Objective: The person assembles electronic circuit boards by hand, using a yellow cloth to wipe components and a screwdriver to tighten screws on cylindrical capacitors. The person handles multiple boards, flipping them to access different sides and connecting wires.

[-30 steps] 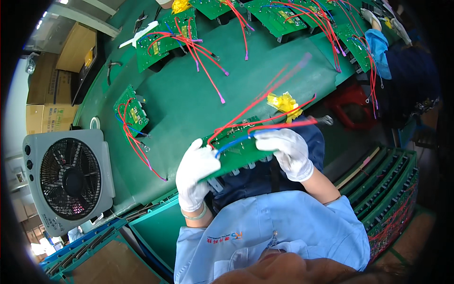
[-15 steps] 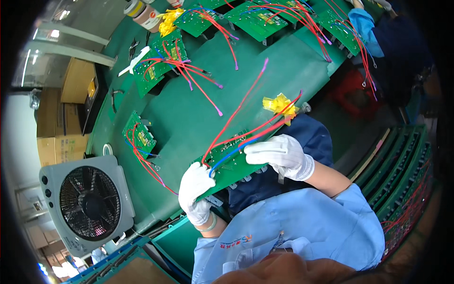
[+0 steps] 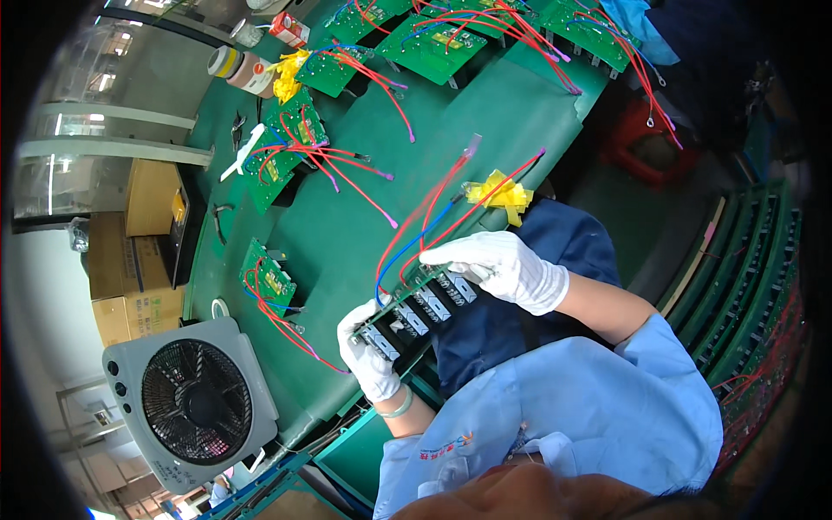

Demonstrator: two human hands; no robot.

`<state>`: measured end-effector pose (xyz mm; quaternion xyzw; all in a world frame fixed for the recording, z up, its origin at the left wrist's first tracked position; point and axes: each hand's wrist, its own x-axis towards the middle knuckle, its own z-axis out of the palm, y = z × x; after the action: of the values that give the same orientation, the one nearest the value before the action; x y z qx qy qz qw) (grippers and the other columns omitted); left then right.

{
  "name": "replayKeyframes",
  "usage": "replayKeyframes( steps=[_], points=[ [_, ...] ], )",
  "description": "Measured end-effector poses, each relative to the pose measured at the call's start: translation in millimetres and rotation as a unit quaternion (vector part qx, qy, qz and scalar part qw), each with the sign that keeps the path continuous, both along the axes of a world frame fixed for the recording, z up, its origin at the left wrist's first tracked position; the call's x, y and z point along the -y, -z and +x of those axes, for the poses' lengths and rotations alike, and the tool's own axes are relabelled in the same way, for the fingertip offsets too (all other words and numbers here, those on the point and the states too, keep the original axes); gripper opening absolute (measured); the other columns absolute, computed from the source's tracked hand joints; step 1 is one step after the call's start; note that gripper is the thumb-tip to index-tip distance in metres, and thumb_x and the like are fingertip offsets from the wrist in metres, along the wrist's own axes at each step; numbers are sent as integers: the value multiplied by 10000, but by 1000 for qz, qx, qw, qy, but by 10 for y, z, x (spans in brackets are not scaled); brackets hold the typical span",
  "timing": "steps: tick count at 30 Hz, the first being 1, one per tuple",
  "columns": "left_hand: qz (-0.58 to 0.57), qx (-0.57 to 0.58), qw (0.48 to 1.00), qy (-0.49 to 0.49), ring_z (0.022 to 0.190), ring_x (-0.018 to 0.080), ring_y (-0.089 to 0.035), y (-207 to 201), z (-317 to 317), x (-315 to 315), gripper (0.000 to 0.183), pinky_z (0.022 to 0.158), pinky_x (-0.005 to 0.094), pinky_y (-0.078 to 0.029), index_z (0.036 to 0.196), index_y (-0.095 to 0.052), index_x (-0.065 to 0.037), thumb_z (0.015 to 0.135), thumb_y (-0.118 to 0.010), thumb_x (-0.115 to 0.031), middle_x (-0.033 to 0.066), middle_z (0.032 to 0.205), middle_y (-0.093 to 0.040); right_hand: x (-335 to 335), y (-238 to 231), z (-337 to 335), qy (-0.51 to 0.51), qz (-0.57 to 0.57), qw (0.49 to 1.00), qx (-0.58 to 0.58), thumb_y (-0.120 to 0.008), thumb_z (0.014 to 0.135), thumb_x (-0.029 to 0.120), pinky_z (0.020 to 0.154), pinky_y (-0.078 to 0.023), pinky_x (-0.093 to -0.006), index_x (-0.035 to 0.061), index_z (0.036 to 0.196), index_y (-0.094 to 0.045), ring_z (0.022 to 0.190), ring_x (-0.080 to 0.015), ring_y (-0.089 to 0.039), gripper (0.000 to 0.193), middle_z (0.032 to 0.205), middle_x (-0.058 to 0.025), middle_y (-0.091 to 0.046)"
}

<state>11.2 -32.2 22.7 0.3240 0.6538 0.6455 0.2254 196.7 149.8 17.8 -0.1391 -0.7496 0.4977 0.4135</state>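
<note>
Both my hands wear white gloves and hold one green circuit board (image 3: 400, 305) over the table's near edge. My left hand (image 3: 367, 351) is closed round its left end. My right hand (image 3: 503, 270) pinches the far right corner, its thumb partly hidden. The board stands tilted, with a row of grey metal parts (image 3: 433, 303) facing me. Long red wires (image 3: 475, 206) and a blue wire (image 3: 412, 250) rise from its far side and reach over the table. Just beyond my right hand lies a crumpled bunch of yellow tape (image 3: 501, 196).
More wired boards (image 3: 433, 48) lie along the far side of the green table (image 3: 347, 260), with a smaller board (image 3: 269, 277) at left. A grey box fan (image 3: 195, 403) stands near left. Green racks (image 3: 745, 286) are at right; a co-worker's blue sleeve (image 3: 641, 30) shows far right.
The board has tipped up, so its face is turned away and the grey metal parts show. Its wires have swung with it. My right hand has moved slightly up and left.
</note>
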Motion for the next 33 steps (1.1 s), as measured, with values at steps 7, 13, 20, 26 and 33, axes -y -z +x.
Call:
replayKeyframes(
  steps=[7, 13, 20, 26, 33],
  points=[
    [-19, 51, 998, -13, 1077, 228, -621, 188, -250, -192, 511, 996, 362, -490, 1310, -542, 11, 826, -706, 30, 139, 1241, -605, -70, -179, 32, -48, -246, 967, -44, -481, 1029, 35, 874, -527, -262, -6, 1401, -541, 938, -104, -644, 379, 1261, -90, -659],
    [-30, 173, 984, -14, 1151, 220, -573, 114, -232, -413, 570, 1047, 366, -427, 1325, -524, 52, 829, -760, -100, 125, 1235, -601, -52, 162, 116, 58, -296, 953, -6, -505, 1027, 61, 731, -545, -241, 11, 1314, -615, 833, -102, -635, 312, 1161, -88, -698],
    [-29, 159, 986, -25, 1117, 198, -557, 174, -213, -405, 550, 1007, 339, -424, 1314, -528, 28, 848, -761, -149, 102, 1229, -585, -33, 275, 150, 48, -283, 955, 70, -539, 1012, 50, 591, -518, -228, 13, 1268, -638, 713, -104, -622, 278, 1168, -92, -702],
    [-18, 179, 983, -30, 1147, 224, -572, 180, -202, -401, 583, 1037, 372, -434, 1323, -520, 37, 828, -770, -142, 122, 1253, -586, -36, 320, 131, 56, -256, 962, 79, -546, 1010, 43, 575, -508, -227, 5, 1237, -647, 676, -105, -626, 252, 1158, -99, -704],
    [-27, 184, 982, -26, 1164, 240, -587, 155, -193, -441, 694, 1050, 384, -441, 1397, -465, 63, 827, -775, -183, 149, 1277, -589, -32, 375, 109, 62, -245, 965, 71, -560, 997, 22, 559, -493, -226, 12, 1222, -646, 661, -99, -622, 241, 1149, -94, -707]
  ],
)
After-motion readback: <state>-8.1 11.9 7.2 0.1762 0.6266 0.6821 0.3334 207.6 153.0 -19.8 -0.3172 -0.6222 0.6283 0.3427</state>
